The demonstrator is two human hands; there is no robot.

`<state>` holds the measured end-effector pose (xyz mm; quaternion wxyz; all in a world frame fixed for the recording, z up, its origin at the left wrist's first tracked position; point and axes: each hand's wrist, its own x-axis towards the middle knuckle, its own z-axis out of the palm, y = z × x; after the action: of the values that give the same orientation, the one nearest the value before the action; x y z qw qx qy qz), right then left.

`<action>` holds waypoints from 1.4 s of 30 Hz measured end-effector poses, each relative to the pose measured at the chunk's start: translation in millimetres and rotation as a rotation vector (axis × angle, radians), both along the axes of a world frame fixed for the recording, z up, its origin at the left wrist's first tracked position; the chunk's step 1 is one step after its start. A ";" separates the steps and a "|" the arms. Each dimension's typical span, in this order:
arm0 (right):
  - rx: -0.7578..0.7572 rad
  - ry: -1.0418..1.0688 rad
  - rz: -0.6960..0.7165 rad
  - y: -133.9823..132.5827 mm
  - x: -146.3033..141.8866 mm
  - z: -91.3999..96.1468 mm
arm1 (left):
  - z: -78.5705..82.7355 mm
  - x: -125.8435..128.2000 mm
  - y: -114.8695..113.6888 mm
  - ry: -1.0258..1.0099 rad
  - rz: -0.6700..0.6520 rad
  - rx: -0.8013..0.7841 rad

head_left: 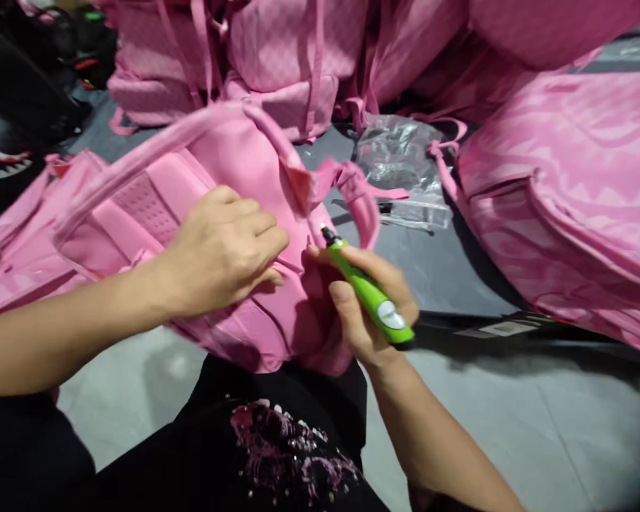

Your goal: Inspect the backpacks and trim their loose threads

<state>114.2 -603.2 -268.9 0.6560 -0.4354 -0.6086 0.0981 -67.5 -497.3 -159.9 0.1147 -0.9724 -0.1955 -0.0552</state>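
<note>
A pink backpack [250, 153] lies over my lap and the table edge, its padded back panel and straps facing up. My left hand [229, 249] is closed on the fabric near the middle, fingers curled under and partly hidden. In my right hand [373, 299] is a green pen-shaped tool [370, 291] with a dark narrow tip and a pale oval patch near its rear end. The tip points up and left, close to the backpack's side and a looped strap [365, 206]. Whether the tip touches the cloth I cannot tell.
Several pink backpacks [293, 43] stand along the back of the dark table [437, 274]. A large patterned pink backpack [581, 192] rests at the right. Clear plastic packaging [400, 160] lies between. Black bags [21, 78] are at the far left, with grey floor [491, 419] below.
</note>
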 end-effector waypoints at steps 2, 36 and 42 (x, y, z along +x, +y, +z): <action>0.117 -0.093 0.059 -2.6 -3.4 27.9 | 21.1 -16.2 -35.8 -0.072 0.139 0.008; -0.154 -0.594 0.208 28.3 -57.3 -85.8 | -114.0 -46.5 57.0 -0.080 0.517 -0.324; -0.095 -0.462 0.166 40.6 -47.2 -98.5 | -127.2 -50.3 43.6 -0.045 0.288 -0.132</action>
<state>67.0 -562.6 -367.3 0.4679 -0.4251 -0.7709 0.0780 -117.8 -453.7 -287.1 0.0529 -0.9383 -0.3387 -0.0469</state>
